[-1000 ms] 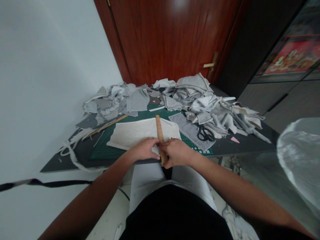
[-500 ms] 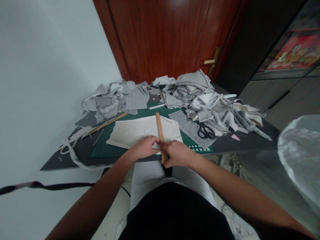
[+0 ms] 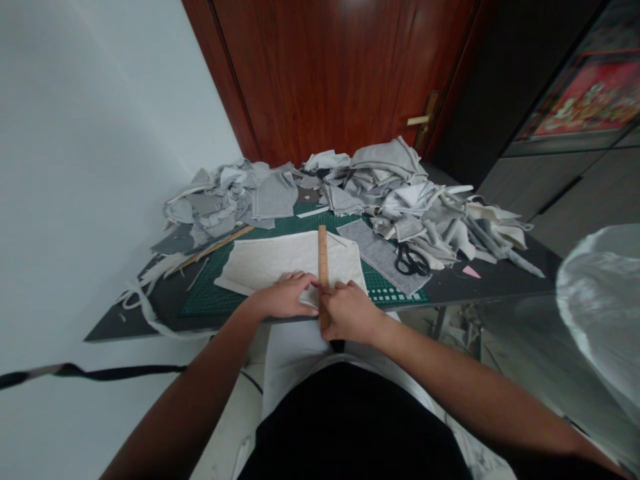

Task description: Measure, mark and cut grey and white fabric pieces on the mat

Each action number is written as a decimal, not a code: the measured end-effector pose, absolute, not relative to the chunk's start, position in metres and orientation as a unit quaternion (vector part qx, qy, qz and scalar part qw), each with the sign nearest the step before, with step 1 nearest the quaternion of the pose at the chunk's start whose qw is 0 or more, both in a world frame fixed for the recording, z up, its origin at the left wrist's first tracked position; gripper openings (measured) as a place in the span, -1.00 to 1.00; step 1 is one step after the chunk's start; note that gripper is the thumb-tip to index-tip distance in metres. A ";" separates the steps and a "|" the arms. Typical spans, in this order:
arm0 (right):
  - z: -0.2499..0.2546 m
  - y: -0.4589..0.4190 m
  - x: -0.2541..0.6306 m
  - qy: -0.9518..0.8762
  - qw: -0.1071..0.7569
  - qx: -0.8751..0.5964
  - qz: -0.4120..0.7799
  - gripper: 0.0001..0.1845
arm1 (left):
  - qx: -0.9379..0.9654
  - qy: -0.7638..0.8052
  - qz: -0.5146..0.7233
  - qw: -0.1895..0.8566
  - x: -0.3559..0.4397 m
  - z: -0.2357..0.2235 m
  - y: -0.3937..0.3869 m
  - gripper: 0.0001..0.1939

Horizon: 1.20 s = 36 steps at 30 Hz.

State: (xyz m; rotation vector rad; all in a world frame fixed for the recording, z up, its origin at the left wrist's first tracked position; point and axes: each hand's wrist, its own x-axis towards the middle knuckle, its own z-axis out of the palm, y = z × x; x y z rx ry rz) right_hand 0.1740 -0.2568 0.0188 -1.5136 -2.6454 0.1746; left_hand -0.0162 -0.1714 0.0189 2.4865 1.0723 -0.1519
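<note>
A cream fabric piece (image 3: 265, 259) lies on the green cutting mat (image 3: 210, 283) at the table's front. Across it, pointing away from me, runs a wooden ruler (image 3: 323, 250); its near end sticks out past the table edge. My right hand (image 3: 347, 310) is closed around the ruler's near part. Flat on the fabric's near edge rests my left hand (image 3: 287, 295), thumb and forefinger apart, their tips beside the ruler. A thin needle-like item (image 3: 340, 241) lies near the fabric's far right corner; I cannot make out what it is.
Black-handled scissors (image 3: 412, 259) lie partly on a grey fabric strip (image 3: 383, 257) to the right. Heaps of grey and white scraps (image 3: 395, 177) line the table's back. A clear plastic bag (image 3: 600, 300) stands at far right; cream cords (image 3: 147, 313) hang at the left edge.
The ruler has turned from a slant to nearly straight away from me, its near end shifting left with my right hand. My left thumb and forefinger have spread slightly.
</note>
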 end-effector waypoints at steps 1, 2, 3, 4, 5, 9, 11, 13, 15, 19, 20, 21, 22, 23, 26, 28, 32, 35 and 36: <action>0.018 -0.257 0.174 -0.866 0.046 -0.494 0.063 -0.45 | 0.895 0.386 -0.046 0.220 -0.016 0.018 -0.169 -0.51; 0.018 -0.258 0.174 -0.865 0.047 -0.495 0.069 -0.46 | 0.891 0.392 -0.037 0.225 -0.015 0.017 -0.166 -0.62; 0.017 -0.258 0.175 -0.864 0.049 -0.495 0.074 -0.47 | 0.886 0.403 -0.029 0.226 -0.014 0.015 -0.164 -0.72; 0.017 -0.258 0.175 -0.863 0.050 -0.496 0.077 -0.46 | 0.881 0.417 -0.020 0.223 -0.011 0.013 -0.163 -0.76; 0.017 -0.259 0.175 -0.862 0.052 -0.498 0.079 -0.44 | 0.876 0.431 -0.009 0.215 -0.007 0.011 -0.163 -0.76; 0.014 -0.262 0.175 -0.857 0.064 -0.505 0.081 -0.37 | 0.860 0.487 0.044 0.142 0.015 0.007 -0.161 -0.63; 0.011 -0.262 0.176 -0.855 0.071 -0.507 0.085 -0.36 | 0.857 0.501 0.064 0.103 0.027 0.006 -0.151 -0.56; 0.009 -0.259 0.178 -0.856 0.076 -0.504 0.088 -0.36 | 0.862 0.496 0.071 0.082 0.037 0.005 -0.133 -0.52; 0.007 -0.252 0.180 -0.858 0.081 -0.499 0.091 -0.37 | 0.868 0.485 0.068 0.075 0.043 0.003 -0.109 -0.51; 0.007 -0.236 0.184 -0.864 0.081 -0.488 0.092 -0.37 | 0.866 0.493 0.051 0.066 0.048 -0.007 -0.066 -0.49; 0.007 -0.233 0.185 -0.867 0.080 -0.483 0.090 -0.36 | 0.864 0.498 0.049 0.062 0.049 -0.010 -0.059 -0.48; 0.007 -0.231 0.185 -0.870 0.079 -0.478 0.088 -0.35 | 0.861 0.502 0.049 0.058 0.051 -0.013 -0.055 -0.47; 0.007 -0.230 0.186 -0.873 0.078 -0.474 0.085 -0.35 | 0.859 0.506 0.049 0.055 0.052 -0.016 -0.053 -0.45; 0.007 -0.230 0.187 -0.875 0.077 -0.471 0.082 -0.34 | 0.858 0.509 0.049 0.052 0.053 -0.018 -0.052 -0.44; 0.004 -0.227 0.191 -0.878 0.084 -0.463 0.082 -0.27 | 0.855 0.515 0.051 0.044 0.054 -0.024 -0.050 -0.41; 0.000 -0.221 0.195 -0.881 0.096 -0.454 0.093 -0.21 | 0.853 0.517 0.052 0.041 0.053 -0.026 -0.045 -0.41; -0.009 -0.201 0.205 -0.887 0.116 -0.433 0.112 -0.05 | 0.848 0.526 0.053 0.041 0.052 -0.026 -0.026 -0.41; -0.016 -0.191 0.208 -0.885 0.146 -0.427 0.112 -0.12 | 0.846 0.528 0.058 0.040 0.052 -0.026 -0.013 -0.42; -0.018 -0.190 0.208 -0.880 0.165 -0.432 0.112 -0.17 | 0.845 0.530 0.058 0.041 0.052 -0.026 -0.010 -0.42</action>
